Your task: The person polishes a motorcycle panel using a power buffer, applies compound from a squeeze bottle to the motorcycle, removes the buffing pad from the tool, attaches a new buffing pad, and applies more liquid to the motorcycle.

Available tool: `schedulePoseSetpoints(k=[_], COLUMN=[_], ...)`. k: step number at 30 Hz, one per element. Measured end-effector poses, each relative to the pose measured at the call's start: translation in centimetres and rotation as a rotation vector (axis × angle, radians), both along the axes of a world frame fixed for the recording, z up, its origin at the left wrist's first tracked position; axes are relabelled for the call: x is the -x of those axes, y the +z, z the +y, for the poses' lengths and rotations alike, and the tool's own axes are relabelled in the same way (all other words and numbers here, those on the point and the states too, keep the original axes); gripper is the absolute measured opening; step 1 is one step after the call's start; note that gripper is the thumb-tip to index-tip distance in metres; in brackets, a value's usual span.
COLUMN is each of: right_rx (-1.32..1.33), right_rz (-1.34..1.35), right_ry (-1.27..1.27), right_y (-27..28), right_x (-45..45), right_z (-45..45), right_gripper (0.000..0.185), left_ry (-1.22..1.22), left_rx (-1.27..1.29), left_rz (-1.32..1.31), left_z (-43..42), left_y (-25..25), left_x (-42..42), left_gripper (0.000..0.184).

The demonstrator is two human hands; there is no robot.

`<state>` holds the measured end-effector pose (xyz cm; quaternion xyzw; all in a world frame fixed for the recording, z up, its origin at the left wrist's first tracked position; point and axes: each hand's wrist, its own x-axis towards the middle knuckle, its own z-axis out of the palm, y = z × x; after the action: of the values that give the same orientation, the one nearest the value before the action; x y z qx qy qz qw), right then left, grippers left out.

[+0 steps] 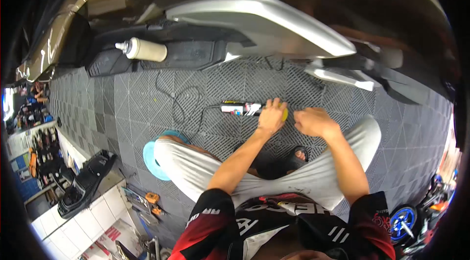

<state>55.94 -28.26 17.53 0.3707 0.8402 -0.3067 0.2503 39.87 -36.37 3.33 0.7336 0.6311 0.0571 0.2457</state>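
A small corded polisher (242,108) with a black and white body lies level just above the floor or on it; I cannot tell which. My left hand (272,116) is closed around its head end. A yellow pad (285,113) shows at that end, partly covered by my fingers. Just right of the pad, apart from it, my right hand (314,122) is closed in a fist, and whatever it may hold is hidden. A black cord (200,122) trails left from the polisher in loose loops.
Beyond my hands stands a motorbike with a silver side panel (274,20). A cream bottle (147,50) lies on its black footboard (191,57). Grey textured tiles (132,98) form the floor. By my knee is a light blue round stool (155,162); orange tools (152,198) lie lower left.
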Motion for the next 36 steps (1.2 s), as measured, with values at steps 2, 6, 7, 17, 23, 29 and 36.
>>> schedulePoseSetpoints(k=[2,6,7,17,23,29,36], right_rx=[0.035,0.047,0.107,0.228,0.284,-0.104,-0.14], right_rz=[0.014,0.055,0.089,1.465,1.427,1.366,1.344], right_ry=[0.017,-0.099,-0.13,-0.608,-0.687,-0.632,-0.614], right_y=[2.3,-0.6,-0.8,0.7,3.4,5.0,5.7], right_x=[-0.7,-4.2,-3.4,2.4,1.9,3.5,3.9], right_z=[0.4,-3.0,-3.5,-5.8,-6.2,-6.2,-6.7], right_gripper=[0.026,0.077,0.102,0.096,0.091,0.087,0.08], left_ry=[0.146,0.401,0.434,0.414,0.552,0.624,0.642], left_rx=[-0.018,-0.16,-0.128,-0.088,-0.19,-0.087,-0.131], left_rz=[-0.097,-0.416,-0.595,-2.125,-2.09,-2.056,-2.118], left_z=[-0.7,-2.9,-3.7,-3.2,-4.1,-3.5,-2.8], left_y=[3.4,12.8,15.1,22.7,19.9,19.8,18.2], left_x=[1.3,5.4,5.8,11.3,9.9,8.3,8.1], left_gripper=[0.063,0.056,0.056,0.074,0.064,0.054,0.06])
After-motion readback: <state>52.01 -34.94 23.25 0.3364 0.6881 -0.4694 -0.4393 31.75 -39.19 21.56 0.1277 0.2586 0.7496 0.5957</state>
